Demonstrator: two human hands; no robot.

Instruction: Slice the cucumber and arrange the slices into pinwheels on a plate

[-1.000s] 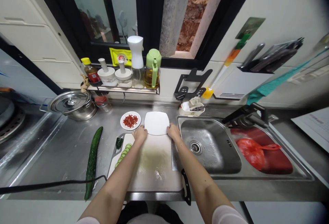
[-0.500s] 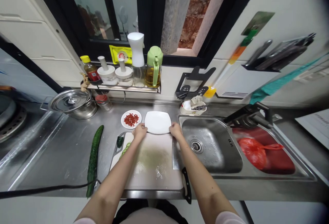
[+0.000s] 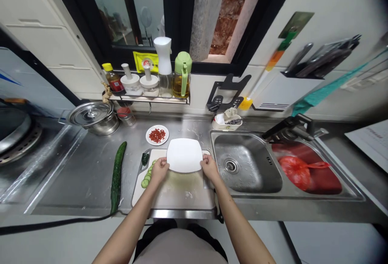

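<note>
My left hand (image 3: 159,169) and my right hand (image 3: 209,166) each grip a near corner of an empty white square plate (image 3: 184,155). The plate is held over the far end of a pale cutting board (image 3: 178,193) on the steel counter. A row of cucumber slices (image 3: 147,175) lies on the board's left edge, just left of my left hand, with a dark cucumber end piece (image 3: 145,158) beyond them. A whole cucumber (image 3: 117,175) lies on the counter left of the board.
A small dish of red bits (image 3: 157,135) sits behind the board. A knife handle (image 3: 217,211) juts at the board's right front edge. The sink (image 3: 247,167) lies to the right, a red bag (image 3: 295,172) in its far basin. A lidded pot (image 3: 92,116) and a condiment shelf (image 3: 148,96) stand at the back left. A black cable (image 3: 54,223) runs along the counter's front.
Both hands have drawn the white plate toward me, from behind the cutting board to over its far end. The camera has pulled back a little.
</note>
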